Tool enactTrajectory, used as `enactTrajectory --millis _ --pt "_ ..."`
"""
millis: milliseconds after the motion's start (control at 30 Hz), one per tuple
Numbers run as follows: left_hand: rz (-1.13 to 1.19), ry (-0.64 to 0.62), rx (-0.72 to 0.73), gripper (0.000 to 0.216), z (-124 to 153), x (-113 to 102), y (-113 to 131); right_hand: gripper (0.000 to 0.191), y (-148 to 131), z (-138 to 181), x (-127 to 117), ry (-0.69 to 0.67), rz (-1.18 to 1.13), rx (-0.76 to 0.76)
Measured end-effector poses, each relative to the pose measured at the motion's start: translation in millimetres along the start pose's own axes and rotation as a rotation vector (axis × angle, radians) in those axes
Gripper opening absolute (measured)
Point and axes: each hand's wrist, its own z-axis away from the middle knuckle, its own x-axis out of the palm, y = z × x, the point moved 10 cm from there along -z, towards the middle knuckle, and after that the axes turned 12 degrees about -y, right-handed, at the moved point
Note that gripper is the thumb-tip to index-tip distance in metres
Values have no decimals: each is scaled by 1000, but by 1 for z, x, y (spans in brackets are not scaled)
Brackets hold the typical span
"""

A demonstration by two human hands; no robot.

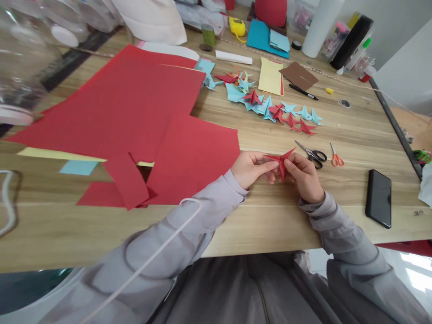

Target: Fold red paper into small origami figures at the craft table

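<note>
Between both hands, just above the table, is a red folded paper star [281, 159] with pointed arms. My left hand [254, 168] pinches its left side between thumb and fingers. On its right side, my right hand [303, 174] grips it with thumb and forefinger. Part of the star is hidden by the fingers. Close beyond my right hand lie black-handled scissors [315, 155] and small orange-handled scissors [336, 158]. Farther back, several folded red paper stars [277, 112] and light blue paper stars [267, 108] lie in a loose row.
Large red paper sheets [135, 99] cover the table's left side, with red strips [126, 180] in front. A black phone [378, 198] lies at right. Behind are yellow paper [270, 76], brown paper [299, 75], a black pen [303, 92] and a yellow tape measure [237, 27]. Clear jars stand at far left.
</note>
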Motion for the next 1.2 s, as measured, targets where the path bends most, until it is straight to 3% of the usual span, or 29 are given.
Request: enactTrajectory --millis 333,533,900,1200 --pt "-110 26 79 20 2 0 11 26 4 -1 4 -36 4 71" --pt "-124 69 50 19 2 -4 9 27 7 -1 6 -59 -1 99" --pt "-69 65 28 13 2 -3 5 26 16 -1 6 -81 -46 151" --pt "35 22 3 12 -1 -2 -3 23 17 -2 6 -43 -215 188"
